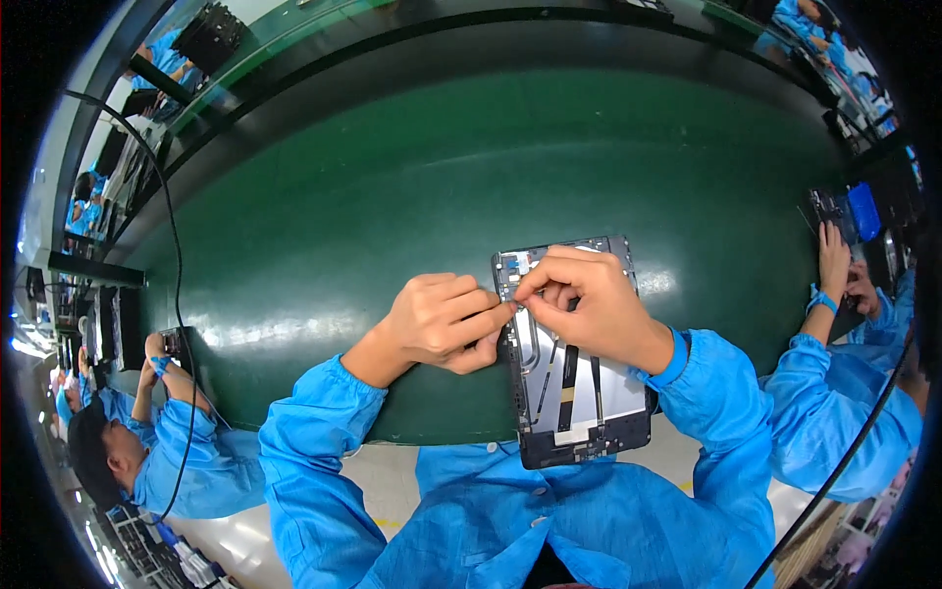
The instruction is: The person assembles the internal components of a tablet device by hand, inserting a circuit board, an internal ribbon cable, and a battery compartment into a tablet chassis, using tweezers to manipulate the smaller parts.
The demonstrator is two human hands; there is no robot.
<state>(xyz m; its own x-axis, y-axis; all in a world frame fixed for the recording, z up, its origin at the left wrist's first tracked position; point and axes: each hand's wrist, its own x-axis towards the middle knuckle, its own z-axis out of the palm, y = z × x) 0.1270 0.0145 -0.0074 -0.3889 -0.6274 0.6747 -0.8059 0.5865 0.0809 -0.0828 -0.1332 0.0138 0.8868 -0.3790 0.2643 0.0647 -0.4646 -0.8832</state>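
The green surface (324,216) is the biggest thing, it fills most of the view's middle. Next is the blue coat (549,510) of the person, at the lower edge. Then co-workers in similar coats: one at far L (196,476), one at far R (834,422). The opened tablet-type device (581,388) is a bit R of ctr., at the near edge of the surface, w/ its lower end reaching past this edge. Inside it shows a silver panel (618,388). R grip (594,304) is over the device's upper part, thumb & index pinched together; L grip (442,324) is at its upper L side, fingers bent. Their tips nearly meet; whether sth. small is held there, one cannot tell. Smallest, a dark strip (570,368) lies along the panel
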